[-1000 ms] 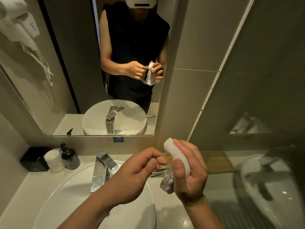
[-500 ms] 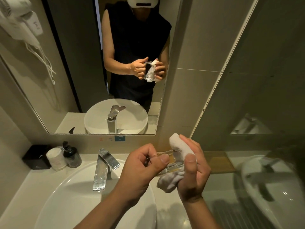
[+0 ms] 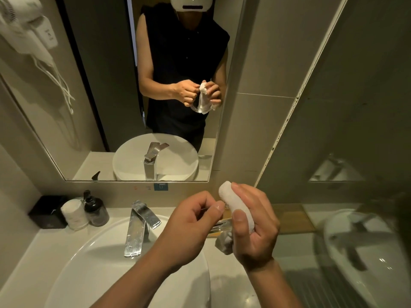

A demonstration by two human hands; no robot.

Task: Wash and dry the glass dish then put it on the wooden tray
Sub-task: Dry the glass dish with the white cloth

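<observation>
The white basin [image 3: 93,263] under the chrome faucet [image 3: 142,223] holds nothing that can be seen; on the counter to its left stand a black box [image 3: 45,213], a rolled white towel [image 3: 74,214] and a dark pump bottle [image 3: 95,211], whose contents cannot be told. Above the basin's right edge both hands meet around the glass dish [image 3: 219,226], of which only a thin edge shows between them. The left hand [image 3: 191,227] is curled, thumb and forefinger pinching the dish's rim. The right hand [image 3: 255,223] is wrapped around a white cloth [image 3: 235,207], fingers closed over it and thumb pressing it toward the dish, with a loose end hanging below. The wooden tray [image 3: 291,218] lies on the counter behind the hands, against the wall; nothing on it can be made out. The mirror [image 3: 138,90] shows the same grip from the front. Compared with half a second ago, the dish is turned more edge-on and less of it is visible, the cloth sits higher over it, and the left thumb and finger have closed tighter.
</observation>
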